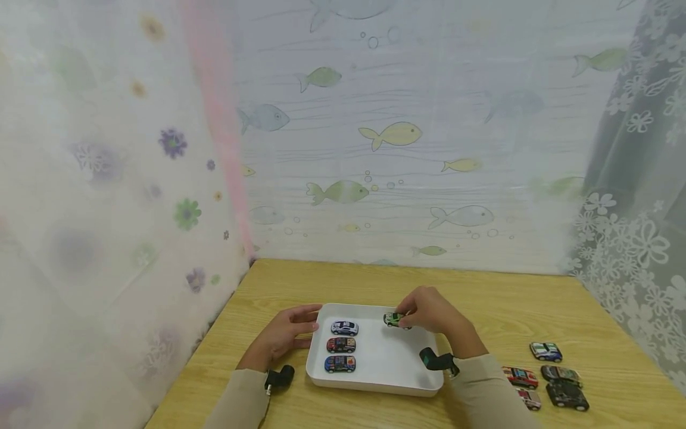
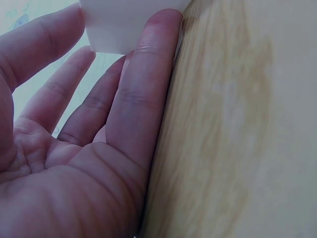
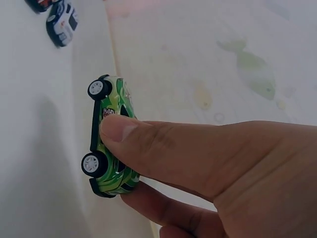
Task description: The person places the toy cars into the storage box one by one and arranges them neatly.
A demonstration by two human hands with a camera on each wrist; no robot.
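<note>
The right grip [image 1: 433, 312] partly hides a green car [image 1: 392, 320].

Head view: up high, looking forward and down at the white tray [image 1: 387, 357].
Left wrist view: very near, tray at 12 o'clock.
Right wrist view: very near, green car [image 3: 112, 105] at 8 o'clock.
Head sees too: green car, at 5 o'clock.

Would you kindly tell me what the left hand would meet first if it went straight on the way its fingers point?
The left hand would meet the left wall of the white tray first; its fingertips appear to be right against it, though exact contact is hard to judge.
</note>
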